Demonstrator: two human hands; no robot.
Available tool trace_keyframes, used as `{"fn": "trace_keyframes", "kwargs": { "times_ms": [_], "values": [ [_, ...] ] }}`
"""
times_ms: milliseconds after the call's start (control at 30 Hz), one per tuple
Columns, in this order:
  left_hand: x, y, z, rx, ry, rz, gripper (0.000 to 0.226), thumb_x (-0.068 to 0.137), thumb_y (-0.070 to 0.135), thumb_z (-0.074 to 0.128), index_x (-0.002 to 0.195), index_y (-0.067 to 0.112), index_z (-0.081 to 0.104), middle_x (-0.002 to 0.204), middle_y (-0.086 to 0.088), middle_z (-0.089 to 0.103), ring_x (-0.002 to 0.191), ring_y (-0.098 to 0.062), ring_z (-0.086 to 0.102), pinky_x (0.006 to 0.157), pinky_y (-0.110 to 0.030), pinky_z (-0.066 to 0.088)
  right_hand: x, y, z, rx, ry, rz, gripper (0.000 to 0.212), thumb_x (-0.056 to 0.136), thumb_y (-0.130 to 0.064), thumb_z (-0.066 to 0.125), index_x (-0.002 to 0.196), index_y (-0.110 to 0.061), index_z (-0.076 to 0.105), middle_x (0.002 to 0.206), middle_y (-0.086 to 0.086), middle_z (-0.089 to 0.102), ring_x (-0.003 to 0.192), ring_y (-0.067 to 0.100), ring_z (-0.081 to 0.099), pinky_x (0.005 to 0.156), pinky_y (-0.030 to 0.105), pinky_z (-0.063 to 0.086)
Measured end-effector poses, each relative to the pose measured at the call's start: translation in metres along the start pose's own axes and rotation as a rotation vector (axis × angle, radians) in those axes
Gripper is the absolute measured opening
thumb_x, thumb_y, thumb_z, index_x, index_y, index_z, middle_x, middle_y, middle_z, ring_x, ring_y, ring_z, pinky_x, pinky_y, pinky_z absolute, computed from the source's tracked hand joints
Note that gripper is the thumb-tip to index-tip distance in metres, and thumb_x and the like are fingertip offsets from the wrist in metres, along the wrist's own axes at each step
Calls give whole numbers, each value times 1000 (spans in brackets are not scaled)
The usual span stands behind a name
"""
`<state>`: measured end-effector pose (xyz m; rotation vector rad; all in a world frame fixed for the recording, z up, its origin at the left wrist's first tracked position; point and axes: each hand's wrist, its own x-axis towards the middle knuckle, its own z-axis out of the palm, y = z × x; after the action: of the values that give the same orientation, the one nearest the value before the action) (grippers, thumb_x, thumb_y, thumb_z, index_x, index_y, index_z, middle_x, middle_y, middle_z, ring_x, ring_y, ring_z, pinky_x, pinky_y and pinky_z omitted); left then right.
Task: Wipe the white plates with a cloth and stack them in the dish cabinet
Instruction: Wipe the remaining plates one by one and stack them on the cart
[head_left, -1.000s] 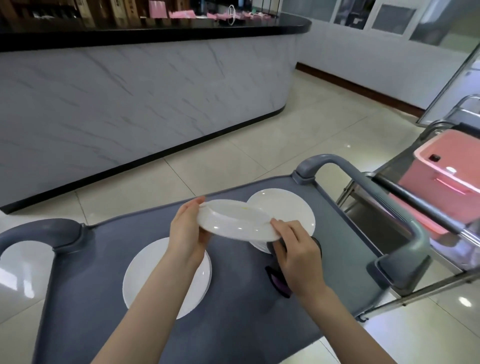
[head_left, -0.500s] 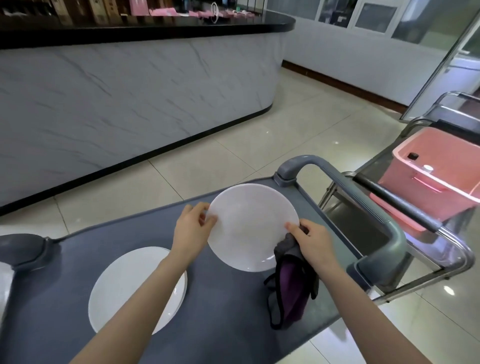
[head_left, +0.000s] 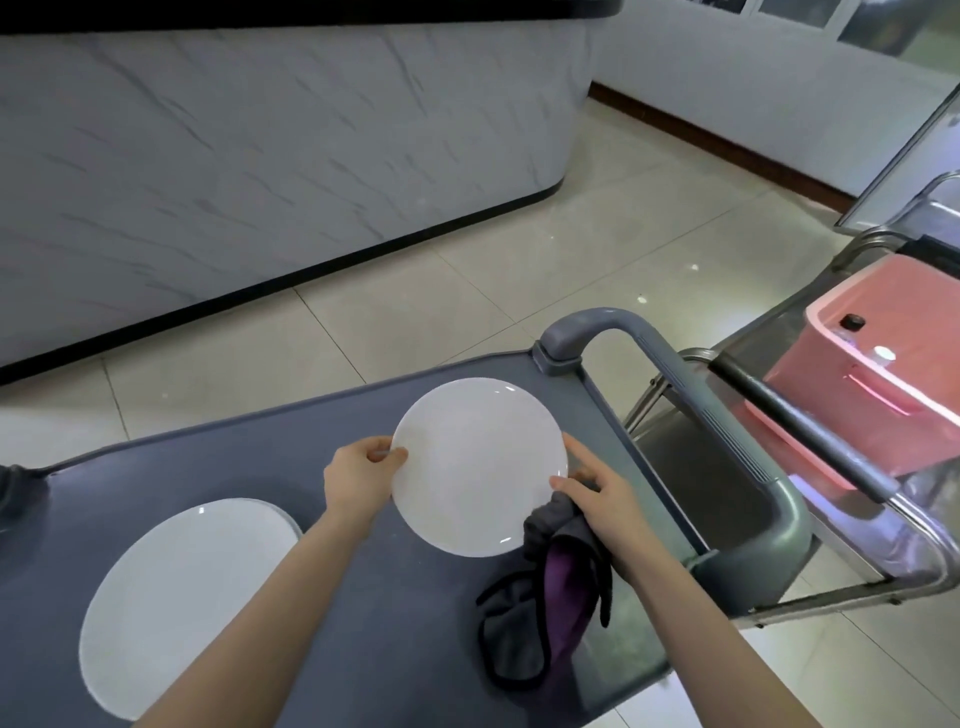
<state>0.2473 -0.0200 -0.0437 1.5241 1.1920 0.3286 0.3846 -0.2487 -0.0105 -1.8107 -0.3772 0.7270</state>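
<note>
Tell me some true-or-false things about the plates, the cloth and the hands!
1. Both hands hold one white plate. True: the left hand grips its left edge, the right hand its right edge.
2. The cloth is in the left hand. False: it hangs from the right hand.
3. The cloth is bright yellow. False: it is grey and purple.
4. More white plates lie on the grey cart. True.
5. The pink bin sits on the grey cart. False: it sits on a separate metal cart to the right.
</note>
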Motion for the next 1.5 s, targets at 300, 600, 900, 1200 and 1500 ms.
{"fn": "trace_keyframes", "kwargs": {
  "times_ms": [300, 600, 900, 1200, 1500],
  "values": [
    [5, 3, 19, 148, 103, 111, 26, 89, 13, 69, 113, 21, 70, 79, 0, 69, 76, -11, 62, 75, -28, 45, 38, 10, -3, 51, -43, 78, 51, 90, 0, 60, 115, -43, 66, 92, 2, 76, 86, 16, 69, 81, 26, 57],
    [5, -1, 21, 293, 80, 165, 40, 86, 8, 71, 125, 18, 68, 113, -5, 55, 88, -20, 59, 87, -27, 42, 54, 18, -4, 7, -56, 86, 54, 89, -2, 60, 131, -37, 60, 81, 5, 69, 76, 14, 64, 76, 22, 53],
    [0, -6, 10, 308, -27, 167, 48, 90, 21, 71, 136, 26, 60, 113, -3, 51, 106, -23, 55, 96, -32, 44, 46, 23, 6, -207, 144, 25, 59, 90, -17, 66, 141, -39, 47, 79, 2, 52, 78, 17, 55, 83, 32, 48],
    [-27, -57, -81, 77, 193, 38, 30, 97, 18, 61, 126, 22, 65, 90, 4, 67, 81, -11, 60, 77, -31, 45, -9, -27, 104, -249, -91, -225, 31, 85, -14, 72, 110, -32, 68, 85, -4, 57, 73, 6, 56, 78, 13, 43],
    [-45, -132, -186, 256, 406, -73, 36, 92, 18, 67, 128, 19, 65, 109, -1, 62, 96, -17, 58, 84, -30, 42, -3, 3, 237, -554, -355, -67, 45, 85, -25, 72, 128, -22, 59, 97, -3, 60, 99, 16, 59, 90, 26, 44]
  ]
}}
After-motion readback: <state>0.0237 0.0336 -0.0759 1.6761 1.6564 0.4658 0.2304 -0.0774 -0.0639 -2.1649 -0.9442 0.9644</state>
